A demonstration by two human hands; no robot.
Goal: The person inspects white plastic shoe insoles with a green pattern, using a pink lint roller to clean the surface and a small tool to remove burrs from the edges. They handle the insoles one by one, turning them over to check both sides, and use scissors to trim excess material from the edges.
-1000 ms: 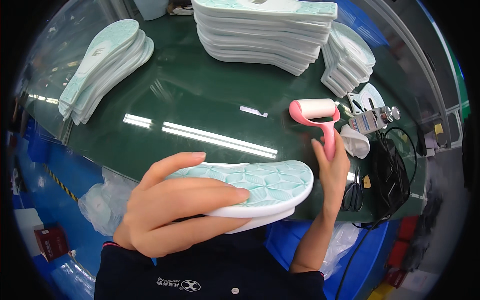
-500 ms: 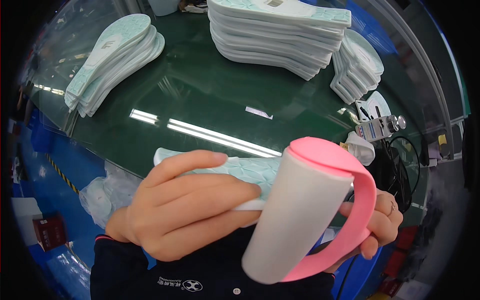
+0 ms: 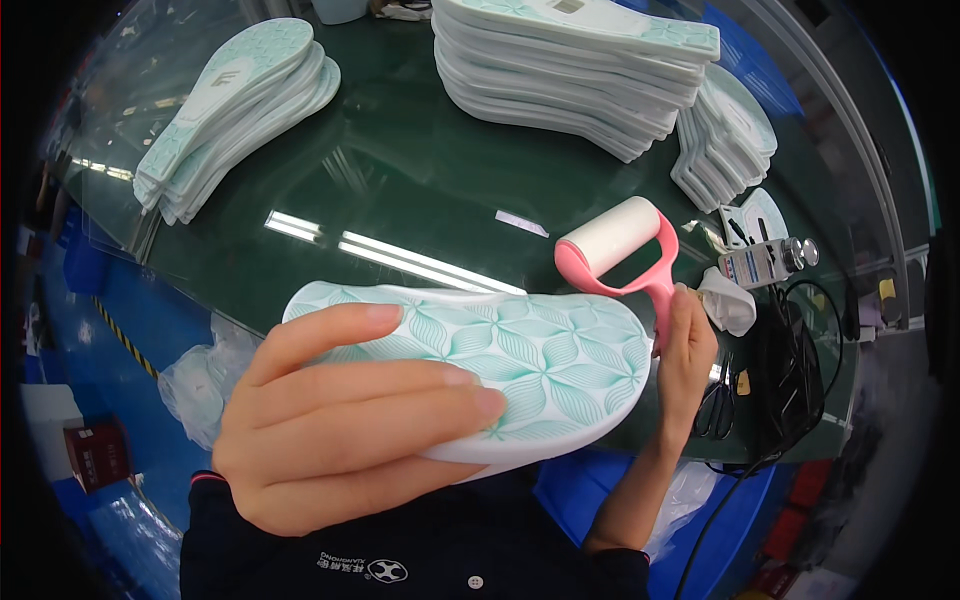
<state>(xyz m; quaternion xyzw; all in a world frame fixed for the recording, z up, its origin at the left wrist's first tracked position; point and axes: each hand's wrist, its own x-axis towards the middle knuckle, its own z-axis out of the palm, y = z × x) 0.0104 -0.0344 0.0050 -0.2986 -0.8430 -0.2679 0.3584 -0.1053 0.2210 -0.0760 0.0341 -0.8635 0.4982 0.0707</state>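
Left hand (image 3: 340, 420) clasps a mint-patterned shoe sole (image 3: 500, 360) at frame centre; right hand (image 3: 685, 355), grip closed, holds a pink lint roller (image 3: 620, 245) above the green counter (image 3: 400, 200).

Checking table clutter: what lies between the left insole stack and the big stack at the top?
Only bare green table between the left stack and the big stack, per the head view.
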